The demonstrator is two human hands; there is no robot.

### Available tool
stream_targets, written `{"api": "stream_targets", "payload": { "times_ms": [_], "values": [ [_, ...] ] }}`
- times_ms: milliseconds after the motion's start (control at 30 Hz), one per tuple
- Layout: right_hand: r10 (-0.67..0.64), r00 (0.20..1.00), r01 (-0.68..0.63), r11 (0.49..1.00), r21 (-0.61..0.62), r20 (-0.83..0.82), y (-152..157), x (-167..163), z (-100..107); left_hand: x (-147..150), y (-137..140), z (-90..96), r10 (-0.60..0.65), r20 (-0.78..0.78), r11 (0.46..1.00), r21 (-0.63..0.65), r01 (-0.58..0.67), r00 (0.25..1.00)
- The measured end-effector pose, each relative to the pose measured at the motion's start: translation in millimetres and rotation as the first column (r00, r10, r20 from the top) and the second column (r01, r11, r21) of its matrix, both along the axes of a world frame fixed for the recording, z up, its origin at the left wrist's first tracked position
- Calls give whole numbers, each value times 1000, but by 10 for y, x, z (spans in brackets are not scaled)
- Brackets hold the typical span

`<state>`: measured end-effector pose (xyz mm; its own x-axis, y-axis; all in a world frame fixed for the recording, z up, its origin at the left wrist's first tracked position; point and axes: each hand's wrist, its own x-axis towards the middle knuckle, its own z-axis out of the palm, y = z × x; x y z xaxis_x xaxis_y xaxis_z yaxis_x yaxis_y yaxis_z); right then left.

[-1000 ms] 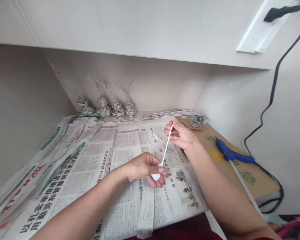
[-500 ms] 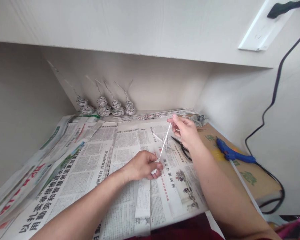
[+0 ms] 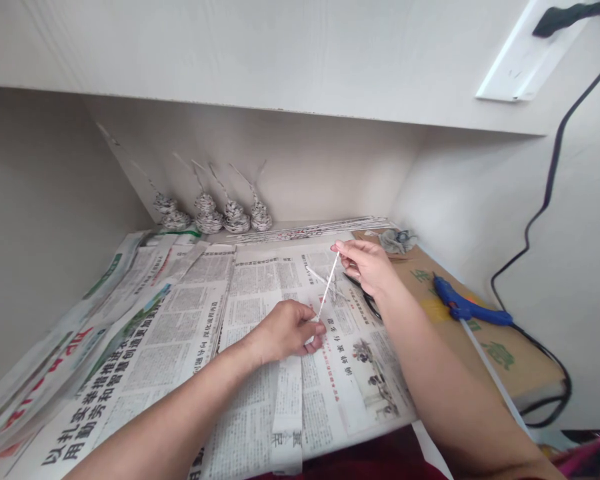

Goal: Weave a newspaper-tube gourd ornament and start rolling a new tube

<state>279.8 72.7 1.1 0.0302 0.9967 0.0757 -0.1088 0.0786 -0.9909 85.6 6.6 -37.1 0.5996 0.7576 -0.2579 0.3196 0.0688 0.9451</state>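
A thin, tightly rolled newspaper tube (image 3: 329, 283) slants between my two hands above the newspaper sheets. My left hand (image 3: 287, 330) pinches its lower end with closed fingers. Just below that hand, a newspaper strip (image 3: 287, 400) runs down towards the front edge; whether it joins the tube is hidden by the fingers. My right hand (image 3: 363, 263) grips the tube's upper end between thumb and fingertips. Partly covered by the right hand, black-handled scissors (image 3: 371, 305) lie on the newspaper. Short paper pieces (image 3: 323, 277) rest behind the tube.
Several woven paper gourd shapes (image 3: 237, 217) stand along the back wall. Long paper tubes (image 3: 305, 231) lie beside them. At left are stacked newspaper strips (image 3: 120, 333). A blue glue gun (image 3: 467, 307) with a black cord (image 3: 555, 167) sits on brown cardboard (image 3: 520, 367) at right.
My right hand has shifted slightly down and left with the tube's upper end, covering more of the scissors. My left hand stays almost in place.
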Motion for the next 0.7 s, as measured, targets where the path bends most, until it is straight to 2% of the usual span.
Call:
{"api": "stream_targets", "payload": {
  "times_ms": [67, 133, 167, 200, 233, 300, 333, 367, 433, 467, 533, 700],
  "values": [
    [-155, 975, 129, 978, 163, 160, -11, -31, -22, 2, -3, -43, 40, -52, 995, 97, -35, 998],
    [-342, 894, 225, 902, 369, 289, -28, -52, -38, 0, -6, -75, 63, -80, 981, 189, -47, 995],
    [-407, 858, 248, 864, 439, 315, -35, -55, -37, 0, -8, -81, 71, -90, 973, 227, -49, 993],
    [-431, 847, 262, 847, 462, 311, -40, -51, -30, 2, -11, -80, 78, -94, 967, 251, -52, 993],
    [-412, 867, 269, 860, 434, 279, -41, -38, -16, 5, -14, -69, 81, -90, 966, 251, -56, 993],
    [-251, 955, 205, 945, 256, 160, -35, 9, 26, 16, -19, -28, 69, -61, 983, 172, -58, 996],
    [-130, 988, 117, 983, 143, 83, -31, 39, 50, 21, -21, -1, 57, -36, 993, 107, -53, 998],
    [-4, 1000, 4, 999, 43, 5, -28, 69, 70, 27, -23, 28, 42, -8, 998, 41, -42, 999],
    [207, 972, -215, 974, -70, -107, -30, 117, 93, 32, -24, 79, 14, 40, 999, -53, -12, 999],
    [269, 953, -282, 956, -81, -136, -34, 129, 93, 31, -25, 98, 5, 58, 997, -80, 0, 998],
    [297, 942, -308, 950, -55, -154, -43, 130, 75, 26, -27, 117, -3, 76, 994, -108, 12, 997],
    [182, 971, -189, 981, -33, -155, -36, 73, 25, 21, -30, 78, 5, 79, 997, -74, 1, 997]
  ]
}}
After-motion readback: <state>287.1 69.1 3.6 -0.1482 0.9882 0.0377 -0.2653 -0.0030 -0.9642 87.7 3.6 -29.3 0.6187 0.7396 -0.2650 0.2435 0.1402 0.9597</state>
